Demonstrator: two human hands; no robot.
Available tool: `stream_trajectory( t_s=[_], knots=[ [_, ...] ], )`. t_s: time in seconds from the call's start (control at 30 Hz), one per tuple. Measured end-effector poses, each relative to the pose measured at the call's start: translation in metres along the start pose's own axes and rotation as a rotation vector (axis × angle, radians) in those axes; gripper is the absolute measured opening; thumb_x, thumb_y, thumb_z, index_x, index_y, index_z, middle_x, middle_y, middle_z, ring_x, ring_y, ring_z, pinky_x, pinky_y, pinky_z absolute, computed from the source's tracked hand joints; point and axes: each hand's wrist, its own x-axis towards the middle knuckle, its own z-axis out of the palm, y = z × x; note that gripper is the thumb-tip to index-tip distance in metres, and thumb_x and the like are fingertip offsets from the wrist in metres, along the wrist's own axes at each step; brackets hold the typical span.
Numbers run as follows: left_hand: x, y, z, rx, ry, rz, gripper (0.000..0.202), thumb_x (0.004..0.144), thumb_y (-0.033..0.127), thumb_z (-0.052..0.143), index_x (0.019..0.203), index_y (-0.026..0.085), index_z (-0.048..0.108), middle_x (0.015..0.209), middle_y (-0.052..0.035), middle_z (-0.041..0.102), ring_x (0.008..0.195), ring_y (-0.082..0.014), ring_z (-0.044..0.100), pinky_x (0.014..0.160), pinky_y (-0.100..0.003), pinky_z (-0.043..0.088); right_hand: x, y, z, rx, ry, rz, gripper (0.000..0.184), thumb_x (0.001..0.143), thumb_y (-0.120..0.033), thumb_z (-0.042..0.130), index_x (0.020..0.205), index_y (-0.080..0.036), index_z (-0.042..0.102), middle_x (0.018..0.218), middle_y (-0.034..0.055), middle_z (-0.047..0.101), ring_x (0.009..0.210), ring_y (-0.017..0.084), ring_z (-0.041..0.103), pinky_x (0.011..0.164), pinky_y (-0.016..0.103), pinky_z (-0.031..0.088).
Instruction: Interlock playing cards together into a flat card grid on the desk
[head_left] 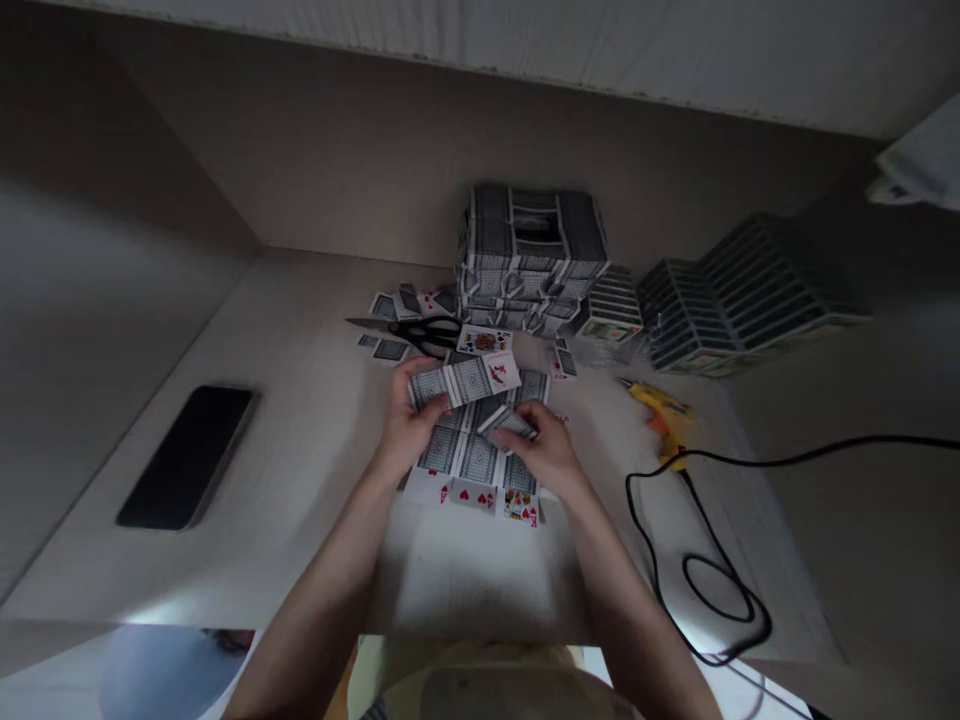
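My left hand (409,420) is closed on a strip of joined playing cards (469,380), patterned backs up, with a white end showing a red figure. In my right hand (544,450) is a folded playing card (510,424), pinched between thumb and fingers. Under both hands lies a panel of joined cards (478,458), face down, with hearts and a king showing along its near edge. A face-up king card (484,340) rests just beyond. Black-handled scissors (424,332) lie past my left hand.
A box-like structure of cards (532,255) stands at the back, near the wall. Card packs (675,310) are stacked to its right. A yellow glue gun (664,415) with a looping black cable (701,455) lies right; a phone (187,457) lies left. Small card pieces (390,350) surround the scissors.
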Motion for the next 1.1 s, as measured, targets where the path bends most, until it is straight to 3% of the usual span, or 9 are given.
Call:
stream_trajectory(
  t_s=[0.07, 0.17, 0.33, 0.5, 0.73, 0.93, 1.1],
  knots=[
    [0.001, 0.000, 0.000, -0.025, -0.007, -0.033, 0.041, 0.068, 0.021, 0.064, 0.106, 0.023, 0.050, 0.083, 0.0012, 0.055, 0.059, -0.0096, 0.053, 0.052, -0.021, 0.045, 0.006, 0.000, 0.003, 0.358, 0.046, 0.088, 0.036, 0.066, -0.040, 0.069, 0.086, -0.022, 0.045, 0.080, -0.0018, 0.059, 0.070, 0.018, 0.063, 0.054, 0.031, 0.052],
    [0.001, 0.002, -0.001, -0.063, 0.011, -0.057, 0.042, 0.068, 0.021, 0.065, 0.107, 0.024, 0.049, 0.086, 0.0010, 0.055, 0.059, -0.0090, 0.052, 0.052, -0.021, 0.044, 0.009, 0.001, 0.005, 0.607, 0.103, 0.133, 0.049, 0.059, -0.036, 0.076, 0.090, -0.024, 0.041, 0.077, -0.0045, 0.061, 0.061, 0.018, 0.066, 0.043, 0.028, 0.052],
    [0.000, 0.009, -0.003, -0.120, -0.013, -0.131, 0.045, 0.065, 0.019, 0.065, 0.105, 0.026, 0.049, 0.087, 0.0010, 0.054, 0.063, -0.0099, 0.052, 0.053, -0.021, 0.046, 0.008, 0.006, 0.002, 0.637, 0.150, 0.150, 0.045, 0.054, -0.034, 0.080, 0.077, -0.021, 0.044, 0.066, -0.0046, 0.063, 0.050, 0.013, 0.063, 0.034, 0.019, 0.043],
    [-0.001, 0.011, -0.004, -0.085, -0.076, -0.143, 0.040, 0.064, 0.021, 0.065, 0.101, 0.025, 0.051, 0.083, 0.0015, 0.054, 0.068, -0.0122, 0.053, 0.055, -0.022, 0.046, 0.011, 0.006, -0.004, 0.718, 0.261, 0.141, 0.037, 0.062, -0.043, 0.074, 0.081, -0.021, 0.050, 0.062, -0.0096, 0.055, 0.035, 0.001, 0.041, 0.029, 0.013, 0.026],
    [-0.001, 0.013, -0.004, -0.097, -0.082, -0.145, 0.040, 0.065, 0.020, 0.064, 0.102, 0.025, 0.049, 0.083, 0.0019, 0.052, 0.066, -0.0108, 0.051, 0.055, -0.021, 0.046, 0.014, 0.008, -0.007, 0.746, 0.260, 0.092, 0.041, 0.068, -0.048, 0.068, 0.096, -0.026, 0.049, 0.063, -0.0101, 0.051, 0.034, 0.003, 0.040, 0.028, 0.015, 0.026],
    [-0.002, 0.015, -0.003, -0.036, -0.131, -0.123, 0.041, 0.063, 0.021, 0.066, 0.101, 0.023, 0.051, 0.083, 0.0013, 0.051, 0.068, -0.0122, 0.051, 0.055, -0.023, 0.047, 0.014, 0.012, -0.004, 0.768, 0.267, 0.053, 0.036, 0.070, -0.046, 0.067, 0.095, -0.025, 0.051, 0.064, -0.0089, 0.053, 0.033, 0.003, 0.040, 0.028, 0.017, 0.028],
    [0.000, 0.014, -0.007, -0.065, -0.085, -0.114, 0.041, 0.064, 0.020, 0.065, 0.103, 0.025, 0.050, 0.080, 0.0023, 0.051, 0.067, -0.0117, 0.050, 0.055, -0.022, 0.046, 0.013, 0.008, -0.005, 0.818, 0.306, 0.093, 0.034, 0.069, -0.045, 0.068, 0.092, -0.025, 0.053, 0.063, -0.0099, 0.052, 0.033, 0.003, 0.039, 0.028, 0.016, 0.027]
  ],
)
